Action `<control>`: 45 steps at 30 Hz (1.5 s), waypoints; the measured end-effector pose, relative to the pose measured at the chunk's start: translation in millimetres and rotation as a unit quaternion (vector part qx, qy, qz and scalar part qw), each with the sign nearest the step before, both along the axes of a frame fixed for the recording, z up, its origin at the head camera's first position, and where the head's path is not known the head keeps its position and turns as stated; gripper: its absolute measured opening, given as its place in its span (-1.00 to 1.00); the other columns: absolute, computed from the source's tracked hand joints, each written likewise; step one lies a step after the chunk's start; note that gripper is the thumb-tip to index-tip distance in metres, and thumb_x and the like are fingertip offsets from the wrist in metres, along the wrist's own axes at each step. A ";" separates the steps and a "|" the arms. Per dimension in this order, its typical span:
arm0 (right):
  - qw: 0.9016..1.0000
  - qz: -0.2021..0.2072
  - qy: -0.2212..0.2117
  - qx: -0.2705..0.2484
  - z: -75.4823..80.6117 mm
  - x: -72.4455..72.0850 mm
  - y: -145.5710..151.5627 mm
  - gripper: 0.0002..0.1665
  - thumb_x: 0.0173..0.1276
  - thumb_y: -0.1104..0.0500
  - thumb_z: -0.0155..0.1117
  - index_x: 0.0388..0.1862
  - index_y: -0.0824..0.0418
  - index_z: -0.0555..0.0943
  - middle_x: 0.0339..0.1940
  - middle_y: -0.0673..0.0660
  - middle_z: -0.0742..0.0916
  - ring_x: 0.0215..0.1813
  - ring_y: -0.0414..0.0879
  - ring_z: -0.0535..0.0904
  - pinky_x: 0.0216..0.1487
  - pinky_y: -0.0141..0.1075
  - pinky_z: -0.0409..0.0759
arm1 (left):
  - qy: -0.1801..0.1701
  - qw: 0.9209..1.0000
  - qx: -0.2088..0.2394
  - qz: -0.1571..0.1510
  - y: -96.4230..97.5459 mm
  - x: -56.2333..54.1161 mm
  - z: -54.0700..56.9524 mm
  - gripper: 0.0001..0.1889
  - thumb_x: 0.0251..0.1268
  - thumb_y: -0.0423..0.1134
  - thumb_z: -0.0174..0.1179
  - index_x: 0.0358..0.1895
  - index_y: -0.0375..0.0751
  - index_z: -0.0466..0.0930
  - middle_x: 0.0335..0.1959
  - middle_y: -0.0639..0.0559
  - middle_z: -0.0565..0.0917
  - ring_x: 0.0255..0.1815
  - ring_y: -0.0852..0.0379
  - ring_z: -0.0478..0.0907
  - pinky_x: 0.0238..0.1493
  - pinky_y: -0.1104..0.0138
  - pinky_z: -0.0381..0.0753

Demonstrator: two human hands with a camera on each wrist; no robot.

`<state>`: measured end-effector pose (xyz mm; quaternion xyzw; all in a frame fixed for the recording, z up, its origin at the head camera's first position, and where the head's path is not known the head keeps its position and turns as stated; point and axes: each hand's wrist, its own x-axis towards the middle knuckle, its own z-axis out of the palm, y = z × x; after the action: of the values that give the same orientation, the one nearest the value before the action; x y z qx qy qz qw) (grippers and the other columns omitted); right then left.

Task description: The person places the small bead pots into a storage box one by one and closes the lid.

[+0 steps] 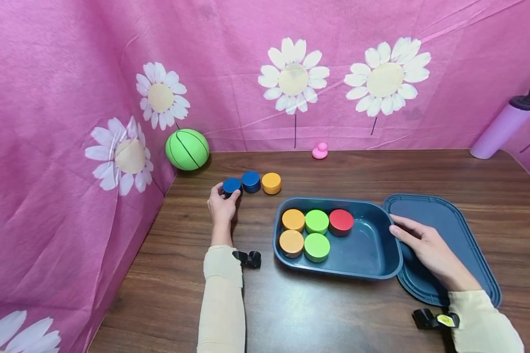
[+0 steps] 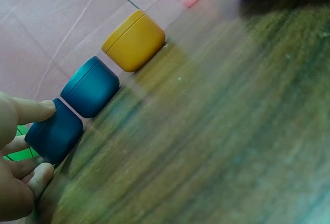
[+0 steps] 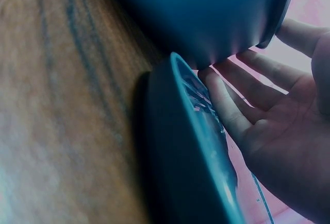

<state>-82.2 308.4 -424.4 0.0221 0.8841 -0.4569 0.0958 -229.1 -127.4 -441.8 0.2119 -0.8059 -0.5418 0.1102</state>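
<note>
the fingers of the left hand (image 1: 223, 206) grip a dark blue, smooth, squat cylinder (image 1: 231, 186) at the left end of a short row on the brown wood-grain desk (image 1: 159, 294); whether its base is lifted, i cannot tell. a second blue cylinder (image 1: 251, 182) stands just beside it, then a yellow-orange cylinder (image 1: 271, 183). the right hand's fingers are extended and rest against the right end of a deep blue-grey rectangular tub (image 1: 373, 247).

a straight lift seems best, sparing the close neighbour a knock, with the tub held steady and the cylinder kept upright over its raised rim.

inside, two orange, two green and one red cylinder (image 1: 341, 222) fill the left and back; bare floor lies in front of the red one and rightward. the flat blue-grey lid (image 1: 452, 220) crowds the right end, so the left approach looks freer.
</note>
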 end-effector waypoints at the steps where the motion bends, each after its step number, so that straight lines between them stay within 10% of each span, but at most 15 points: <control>1: 1.000 0.000 0.001 0.009 -0.3 -0.3 0.3 -0.20 0.60 -0.20 -0.02 0.59 0.26 0.20 0.53 0.43 0.35 0.45 0.32 0.27 0.33 0.23 0.41 | -0.001 1.000 -0.001 0.000 0.1 0.0 0.4 -0.38 0.29 -0.17 0.39 0.37 -0.22 0.42 0.28 -0.25 0.58 0.34 -0.16 0.48 0.41 0.06 0.37; 23: 1.000 0.003 0.001 -0.008 -1.8 -0.7 0.1 -0.21 0.62 -0.14 -0.03 0.60 0.29 0.16 0.53 0.47 0.32 0.46 0.41 0.23 0.29 0.44 0.26 | 0.025 0.999 0.027 -0.005 -0.2 0.8 7.2 -0.39 0.26 -0.15 0.39 0.32 -0.31 0.43 0.19 -0.31 0.61 0.15 -0.18 0.55 0.29 0.04 0.46; 45: 1.000 0.004 0.006 0.005 -2.0 -0.4 0.2 -0.23 0.62 -0.15 -0.03 0.59 0.29 0.18 0.51 0.46 0.35 0.43 0.36 0.28 0.29 0.33 0.38 | 0.102 0.993 0.019 -0.063 13.1 11.1 50.8 -0.43 0.24 -0.19 0.42 0.27 -0.31 0.47 0.11 -0.27 0.66 0.05 -0.14 0.66 0.12 0.13 0.59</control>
<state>-82.6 308.5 -426.4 0.0164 0.8872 -0.4519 0.0920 -218.1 -114.3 -391.0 0.1067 -0.7916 -0.5818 0.1532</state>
